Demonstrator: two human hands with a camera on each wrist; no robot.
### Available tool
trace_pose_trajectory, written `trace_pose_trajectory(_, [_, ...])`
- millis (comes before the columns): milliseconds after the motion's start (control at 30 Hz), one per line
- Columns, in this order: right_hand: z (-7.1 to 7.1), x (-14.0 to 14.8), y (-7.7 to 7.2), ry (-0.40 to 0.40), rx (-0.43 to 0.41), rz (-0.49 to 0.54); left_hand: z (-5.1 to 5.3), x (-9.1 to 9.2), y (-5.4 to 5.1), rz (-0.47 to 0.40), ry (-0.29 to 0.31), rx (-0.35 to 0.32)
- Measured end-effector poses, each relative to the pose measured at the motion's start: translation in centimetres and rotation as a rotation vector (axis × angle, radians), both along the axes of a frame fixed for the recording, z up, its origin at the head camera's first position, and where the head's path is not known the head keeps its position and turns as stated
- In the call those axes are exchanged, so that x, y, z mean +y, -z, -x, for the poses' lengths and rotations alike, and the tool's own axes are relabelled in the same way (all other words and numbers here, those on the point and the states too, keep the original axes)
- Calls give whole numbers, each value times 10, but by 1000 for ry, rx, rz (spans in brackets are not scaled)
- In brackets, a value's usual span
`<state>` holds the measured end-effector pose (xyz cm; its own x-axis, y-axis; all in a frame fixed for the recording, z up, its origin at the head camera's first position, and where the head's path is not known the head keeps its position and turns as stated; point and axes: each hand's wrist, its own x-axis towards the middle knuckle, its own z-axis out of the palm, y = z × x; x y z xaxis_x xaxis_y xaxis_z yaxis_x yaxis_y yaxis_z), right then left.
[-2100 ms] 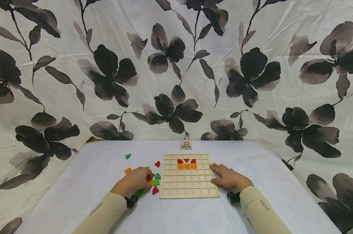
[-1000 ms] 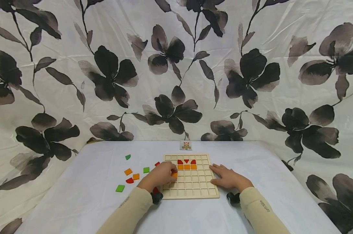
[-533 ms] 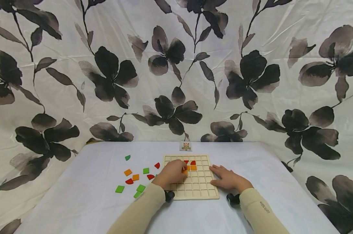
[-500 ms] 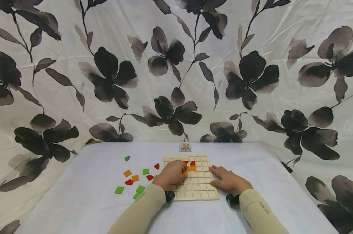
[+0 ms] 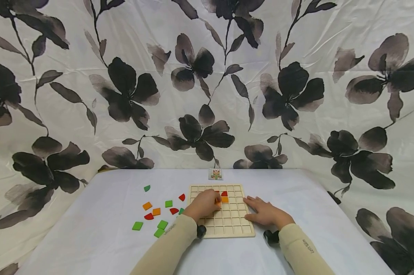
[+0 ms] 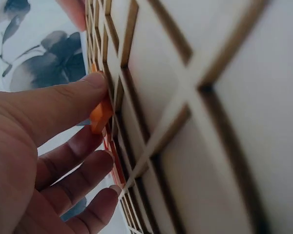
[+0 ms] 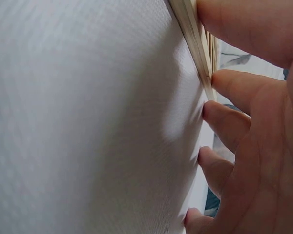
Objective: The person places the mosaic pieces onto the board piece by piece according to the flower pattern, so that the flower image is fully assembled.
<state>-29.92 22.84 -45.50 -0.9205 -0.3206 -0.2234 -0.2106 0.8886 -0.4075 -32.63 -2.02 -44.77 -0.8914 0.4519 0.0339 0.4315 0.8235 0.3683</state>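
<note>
A wooden grid board (image 5: pixel 229 231) lies on the white table. My left hand (image 5: pixel 202 206) is over its upper left part, pinching an orange square tile (image 6: pixel 101 114) between thumb and forefinger, tilted against the grid ribs in the left wrist view. At the board's right edge rests my right hand (image 5: pixel 266 212), fingers spread; in the right wrist view its thumb and forefinger touch the wooden rim (image 7: pixel 198 53). A red quarter-round tile (image 5: pixel 224 194) and an orange tile (image 5: pixel 224 199) sit in board cells beside my left hand, which hides other cells.
Several loose tiles lie left of the board: a green square (image 5: pixel 137 225), an orange square (image 5: pixel 147 206), a red piece (image 5: pixel 182 197) and a dark green piece (image 5: pixel 147 188) among them. A small pattern card (image 5: pixel 215 174) stands behind the board. A floral cloth (image 5: pixel 207 95) hangs behind the table.
My left hand has carried an orange tile from the loose pieces rightward onto the board, just below the orange row, and now barely moves. My right hand stays at the board's edge.
</note>
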Motion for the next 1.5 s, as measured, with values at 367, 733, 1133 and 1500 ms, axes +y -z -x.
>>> trace_pose_trajectory(367, [0, -1, -1, 4, 2, -15, 1, 0, 1, 40, 65, 28])
trace_pose_trajectory(733, [-1, -1, -1, 2, 0, -11, -3, 2, -2, 102, 89, 49])
trace_pose_trajectory(1133, [-1, 0, 0, -1, -8, -9, -10, -20, -12, 35, 47, 19])
trace_pose_trajectory(1500, [0, 0, 1, -2, -10, -6, -12, -69, -23, 34, -64, -73])
